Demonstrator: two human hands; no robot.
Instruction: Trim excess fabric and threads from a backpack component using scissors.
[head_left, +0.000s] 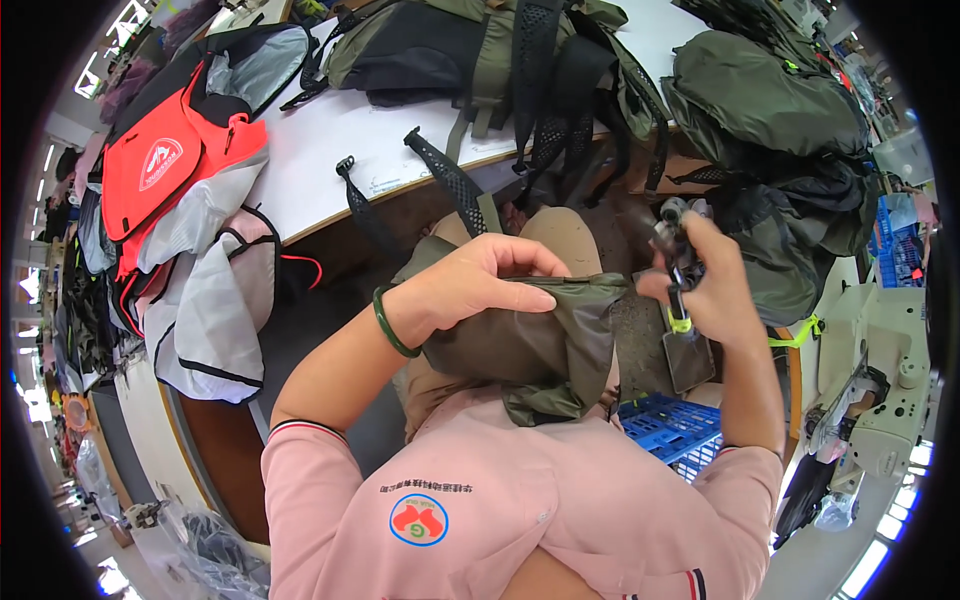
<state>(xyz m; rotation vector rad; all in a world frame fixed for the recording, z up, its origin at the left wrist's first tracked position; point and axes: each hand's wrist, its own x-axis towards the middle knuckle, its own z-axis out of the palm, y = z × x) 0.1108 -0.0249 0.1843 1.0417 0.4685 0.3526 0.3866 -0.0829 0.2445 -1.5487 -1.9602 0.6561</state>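
Observation:
An olive-green coated fabric bag piece (530, 345) lies across my lap, its upper edge folded and its lower part hanging in creases. My left hand (480, 283) grips that upper edge, thumb along the front and fingers bent behind the cloth. A green bangle circles the left wrist. To the right of the fabric, my right hand (712, 280) is closed around a grey metal gun-shaped tool (677, 235), held apart from the cloth. Motion blurs the tool, so its exact kind is unclear; a yellow-green bit shows at its lower end.
A white table (310, 175) stands ahead, bearing olive backpacks (420, 50) with dangling black straps (445, 175). Red and grey bags (165, 175) hang over its left side. Dark green bags (770, 100) pile at right. Below are a blue crate (670, 430) and a sewing machine (880, 390).

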